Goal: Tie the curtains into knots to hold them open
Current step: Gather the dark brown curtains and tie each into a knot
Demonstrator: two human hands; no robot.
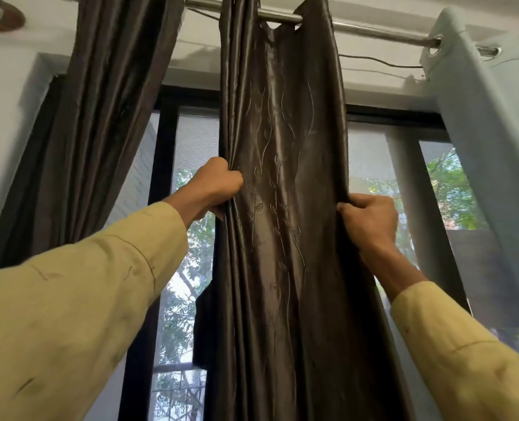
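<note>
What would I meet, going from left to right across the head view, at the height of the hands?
In order: dark left curtain → left hand → middle embroidered curtain, gripped by both hands → right hand → pale curtain.

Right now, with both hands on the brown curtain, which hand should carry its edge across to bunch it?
Probably the right hand: it grips the curtain by its loose edge, while the left hand holds bunched folds.
</note>
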